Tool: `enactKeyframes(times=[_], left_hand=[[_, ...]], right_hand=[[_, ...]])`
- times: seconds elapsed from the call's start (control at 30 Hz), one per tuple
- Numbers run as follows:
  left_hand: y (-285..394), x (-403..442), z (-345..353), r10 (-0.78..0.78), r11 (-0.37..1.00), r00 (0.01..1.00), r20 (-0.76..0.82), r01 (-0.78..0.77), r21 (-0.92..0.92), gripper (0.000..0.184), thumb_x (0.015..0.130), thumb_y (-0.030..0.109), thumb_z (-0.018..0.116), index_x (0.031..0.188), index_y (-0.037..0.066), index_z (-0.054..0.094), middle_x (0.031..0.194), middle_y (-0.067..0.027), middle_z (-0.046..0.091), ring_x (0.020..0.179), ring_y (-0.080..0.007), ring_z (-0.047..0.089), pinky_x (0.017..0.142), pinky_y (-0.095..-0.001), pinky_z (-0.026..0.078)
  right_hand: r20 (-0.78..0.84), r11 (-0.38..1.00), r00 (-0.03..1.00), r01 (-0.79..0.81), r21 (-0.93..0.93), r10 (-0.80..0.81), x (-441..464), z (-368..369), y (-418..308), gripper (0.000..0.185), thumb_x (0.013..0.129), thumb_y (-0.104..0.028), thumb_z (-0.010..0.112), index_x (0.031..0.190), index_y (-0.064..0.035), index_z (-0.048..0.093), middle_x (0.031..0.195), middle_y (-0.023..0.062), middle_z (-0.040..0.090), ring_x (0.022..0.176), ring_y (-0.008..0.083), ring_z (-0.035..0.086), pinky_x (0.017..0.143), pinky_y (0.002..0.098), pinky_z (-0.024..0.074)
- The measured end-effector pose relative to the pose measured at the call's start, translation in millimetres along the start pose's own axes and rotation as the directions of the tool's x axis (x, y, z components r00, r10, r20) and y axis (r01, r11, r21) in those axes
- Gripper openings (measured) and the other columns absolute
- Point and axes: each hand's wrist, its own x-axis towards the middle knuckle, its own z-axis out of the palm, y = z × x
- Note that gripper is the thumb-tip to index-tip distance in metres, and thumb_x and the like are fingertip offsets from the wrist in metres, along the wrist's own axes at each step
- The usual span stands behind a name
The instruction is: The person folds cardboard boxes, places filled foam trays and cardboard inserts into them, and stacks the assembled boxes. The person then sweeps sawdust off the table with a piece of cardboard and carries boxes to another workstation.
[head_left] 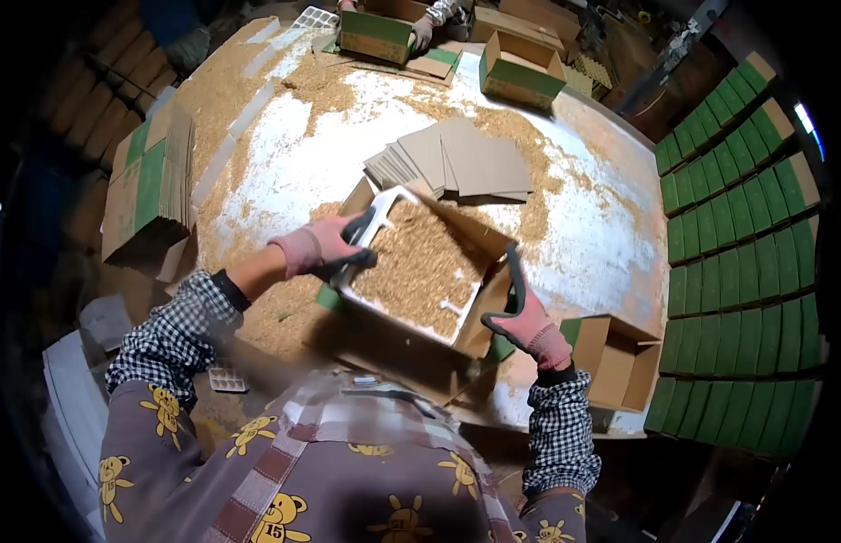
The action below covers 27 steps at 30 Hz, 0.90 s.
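A white tray (373, 217) full of brown, sawdust-like material (420, 262) is tilted over an open cardboard box (475, 231) in front of me. My left hand (330, 244), in a pink and dark glove, grips the tray's left edge, thumb and fingers on the rim. On the right, my right hand (526, 317) has its thumb and fingers spread wide against the box's right side and corner. The box's lower part is partly hidden under the tray. Just beyond it, flat cardboard sheets (479, 158) lie fanned out on the table.
The white table (601, 222) carries scattered sawdust. Folded cartons (149, 181) stand at left. Open boxes sit at lower right (619, 362) and far right (520, 72). Green boxes (737, 271) are stacked along the right. A co-worker's gloved hand (423, 33) holds another box (375, 36) at the far edge.
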Motion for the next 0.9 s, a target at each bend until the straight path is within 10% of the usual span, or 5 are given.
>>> enactKeyframes(times=[0.17, 0.37, 0.63, 0.8, 0.9], left_hand=[[-4, 15, 29, -0.059, 0.696, 0.998, -0.026, 0.060, 0.716, 0.065, 0.083, 0.033, 0.064, 0.133, -0.003, 0.041, 0.086, -0.0198, 0.066, 0.077, -0.0313, 0.066, 0.073, -0.0382, 0.053], [23, 26, 56, -0.242, 0.465, 0.968, 0.067, 0.056, 0.884, 0.035, 0.098, 0.021, 0.040, 0.118, -0.005, 0.052, 0.074, -0.0104, 0.068, 0.066, -0.0246, 0.067, 0.055, -0.0364, 0.053], [2, 34, 67, -0.082, 0.408, 0.996, 0.039, -0.002, 0.913, 0.036, 0.090, 0.015, 0.048, 0.119, -0.005, 0.055, 0.074, -0.0094, 0.067, 0.067, -0.0194, 0.066, 0.052, -0.0334, 0.049], [4, 41, 64, -0.074, 0.434, 0.997, 0.027, 0.008, 0.901, 0.027, 0.088, 0.015, 0.050, 0.108, 0.000, 0.059, 0.071, -0.0086, 0.067, 0.066, -0.0215, 0.068, 0.054, -0.0340, 0.050], [12, 21, 54, 0.327, 0.688, 0.943, -0.066, -0.189, 0.701, 0.041, 0.085, 0.025, 0.060, 0.120, 0.005, 0.056, 0.088, -0.0153, 0.065, 0.078, -0.0274, 0.066, 0.065, -0.0312, 0.052]], right_hand=[[-0.380, 0.903, 0.908, 0.004, 0.429, 0.177, 89, -68, 63, 0.048, 0.082, -0.012, 0.070, 0.127, -0.0073, 0.057, 0.118, 0.0082, 0.062, 0.108, 0.0182, 0.059, 0.089, 0.0318, 0.0488], [-0.172, 0.499, 0.980, -0.199, -0.843, 0.100, 254, -28, 78, 0.102, 0.067, -0.039, 0.080, 0.149, -0.0237, 0.021, 0.152, 0.0154, 0.022, 0.141, 0.0329, 0.022, 0.112, 0.0516, 0.0228], [0.206, 0.819, 0.978, 0.152, -0.553, -0.042, 297, -68, 110, 0.057, 0.082, -0.032, 0.066, 0.135, -0.0176, 0.049, 0.126, 0.0174, 0.057, 0.116, 0.0354, 0.054, 0.098, 0.0393, 0.0423], [-0.105, 0.819, 0.961, -0.275, -0.503, 0.257, 206, -120, 54, 0.034, 0.080, -0.020, 0.069, 0.104, 0.0018, 0.063, 0.098, 0.0176, 0.067, 0.090, 0.0257, 0.063, 0.081, 0.0337, 0.0487], [-0.399, 0.550, 0.812, -0.118, -0.827, -0.425, 141, -115, -7, 0.030, 0.075, -0.022, 0.070, 0.105, -0.0171, 0.070, 0.103, 0.0109, 0.065, 0.089, 0.0284, 0.063, 0.076, 0.0390, 0.0516]])
